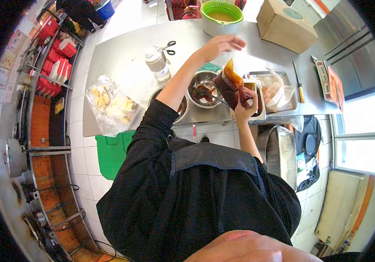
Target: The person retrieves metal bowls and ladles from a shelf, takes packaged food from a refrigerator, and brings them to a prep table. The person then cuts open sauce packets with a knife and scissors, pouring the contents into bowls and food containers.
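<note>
My right hand [245, 107] is closed around the lower side of a clear plastic bag of dark red-brown sauce [227, 83]. The bag stands tilted, its top edge orange-tinted and loose. My left hand [222, 46] reaches above and beyond the bag, fingers stretched out, holding nothing. Just left of the bag is a steel bowl [192, 97] with dark sauce and some utensil in it. Another steel bowl [184, 109] sits partly hidden under my left forearm. Behind my right hand, a rectangular steel pan [261, 114] contains more brown sauce.
A tray [293, 105] of plastic-bagged food and a knife [300, 85] lie to the right. Jar [157, 65], scissors [170, 47] and bagged food [119, 107] are on the left. Farther back stand a green colander [222, 9] and a cardboard box [285, 26].
</note>
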Motion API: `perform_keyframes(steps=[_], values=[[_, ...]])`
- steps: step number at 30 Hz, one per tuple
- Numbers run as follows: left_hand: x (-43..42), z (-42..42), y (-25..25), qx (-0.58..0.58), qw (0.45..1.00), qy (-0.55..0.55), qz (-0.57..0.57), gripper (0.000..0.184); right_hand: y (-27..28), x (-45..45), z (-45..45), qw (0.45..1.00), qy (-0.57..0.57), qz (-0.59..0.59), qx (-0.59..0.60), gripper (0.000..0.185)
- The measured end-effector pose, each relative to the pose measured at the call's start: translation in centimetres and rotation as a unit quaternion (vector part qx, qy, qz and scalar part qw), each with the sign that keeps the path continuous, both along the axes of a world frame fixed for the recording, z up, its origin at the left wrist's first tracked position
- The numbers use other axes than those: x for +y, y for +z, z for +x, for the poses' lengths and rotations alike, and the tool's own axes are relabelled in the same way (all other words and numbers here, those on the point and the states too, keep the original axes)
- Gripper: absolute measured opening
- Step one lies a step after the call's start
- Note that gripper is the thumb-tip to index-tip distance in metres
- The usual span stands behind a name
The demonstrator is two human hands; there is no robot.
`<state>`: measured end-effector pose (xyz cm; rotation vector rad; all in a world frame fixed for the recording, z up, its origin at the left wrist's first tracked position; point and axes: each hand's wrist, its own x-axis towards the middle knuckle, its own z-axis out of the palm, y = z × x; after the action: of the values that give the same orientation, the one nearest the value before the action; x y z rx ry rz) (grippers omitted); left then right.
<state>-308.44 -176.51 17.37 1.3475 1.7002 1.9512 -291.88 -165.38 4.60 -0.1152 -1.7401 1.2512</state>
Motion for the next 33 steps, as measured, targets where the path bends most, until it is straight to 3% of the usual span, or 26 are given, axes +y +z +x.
perform_keyframes(steps=[3,5,6,12,17,19,25,27,29,33], values=[[-0.5,-0.6,-2.6,-0.081,0.991,-0.019,-0.104,0.022,0.6,-0.2,0.0,1.000,-0.009,0.006,0.009,0.022],[-0.4,-0.7,-3.5,0.005,0.984,-0.057,-0.171,0.022,0.8,-0.3,-0.1,1.000,-0.013,-0.004,0.019,0.025],[-0.1,-0.6,-3.6,0.021,0.989,-0.040,-0.144,0.013,0.6,-0.3,-0.2,1.000,-0.010,-0.014,0.024,0.025],[0.2,1.7,-1.4,0.120,0.979,0.095,-0.131,0.012,0.5,-1.2,0.1,0.999,-0.016,0.002,0.050,0.021],[0.3,3.1,-0.2,0.185,0.970,0.094,-0.130,0.013,-0.3,-2.1,1.3,0.997,0.020,-0.050,0.053,0.026],[0.5,3.5,0.3,0.213,0.965,0.091,-0.126,0.013,-0.3,-2.6,2.3,0.999,0.019,-0.042,-0.004,0.027],[0.7,4.8,1.0,0.266,0.952,0.060,-0.139,0.012,-2.3,-3.0,3.1,0.993,0.097,-0.061,-0.023,0.048],[0.6,5.0,1.2,0.294,0.942,0.037,-0.158,0.011,-2.5,-3.1,3.7,0.977,0.166,-0.086,-0.099,0.051],[0.4,5.4,1.5,0.295,0.942,0.034,-0.156,0.010,-3.3,-2.9,3.8,0.977,0.148,-0.088,-0.124,0.061],[0.3,5.6,1.7,0.313,0.936,0.025,-0.157,0.010,-2.4,-2.6,3.8,0.987,0.117,0.023,-0.109,0.070]])
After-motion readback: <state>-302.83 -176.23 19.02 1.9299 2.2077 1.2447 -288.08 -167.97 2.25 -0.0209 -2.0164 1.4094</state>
